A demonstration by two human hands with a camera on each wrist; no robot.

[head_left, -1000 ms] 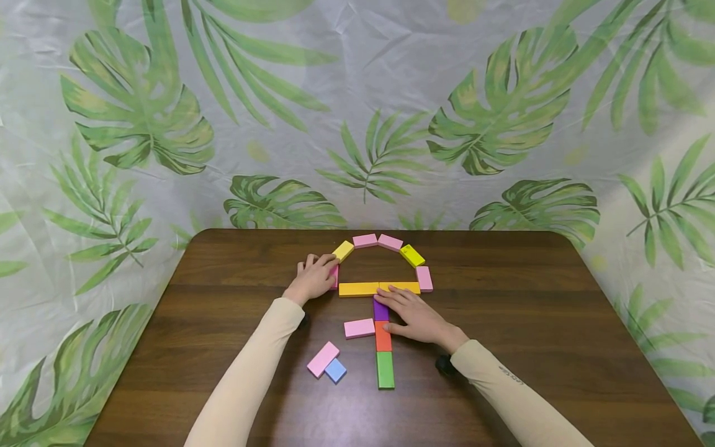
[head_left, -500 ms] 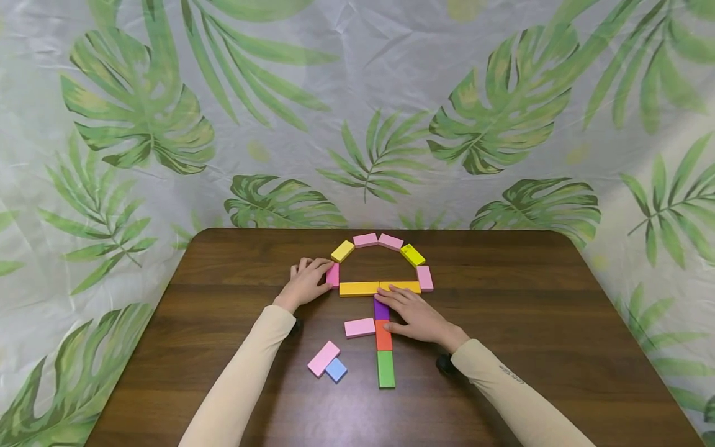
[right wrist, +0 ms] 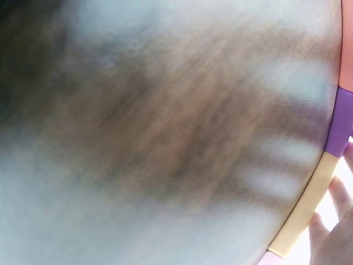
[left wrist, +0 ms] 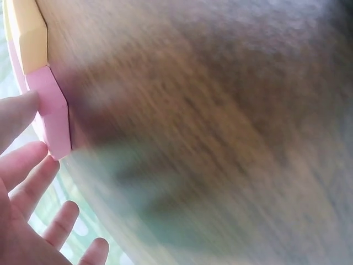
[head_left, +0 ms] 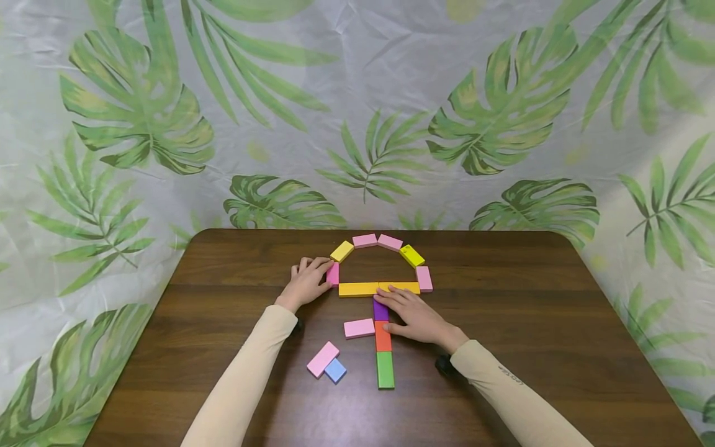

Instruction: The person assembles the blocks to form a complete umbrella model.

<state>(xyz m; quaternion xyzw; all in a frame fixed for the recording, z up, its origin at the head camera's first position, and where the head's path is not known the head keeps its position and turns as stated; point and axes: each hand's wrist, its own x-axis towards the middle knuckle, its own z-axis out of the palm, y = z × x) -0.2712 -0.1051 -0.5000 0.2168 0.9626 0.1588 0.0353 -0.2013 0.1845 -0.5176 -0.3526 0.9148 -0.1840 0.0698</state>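
Note:
In the head view my left hand (head_left: 304,284) is beside a deep pink block (head_left: 332,274) at the left end of an arch of blocks. Its thumb and fingertips touch that block; the left wrist view shows the same pink block (left wrist: 49,102) against the fingers, the others spread. My right hand (head_left: 416,315) lies with extended fingers over the purple block (head_left: 380,309) and the right orange-yellow block (head_left: 410,287). Its thumb touches the red-orange block (head_left: 383,337). Beside the right one, the left orange-yellow block (head_left: 359,290) continues the straight bar.
Yellow blocks (head_left: 342,251) and pink blocks (head_left: 365,240) form the arch. A green block (head_left: 385,370) ends the stem. A pink block (head_left: 359,328) lies left of the stem; another pink block (head_left: 323,359) touches a blue block (head_left: 336,370). All lie on the brown table (head_left: 503,298).
From one second ago, my left hand has drawn back leftward, uncovering the deep pink block. Since half a second ago it has barely moved. My right hand stays in place.

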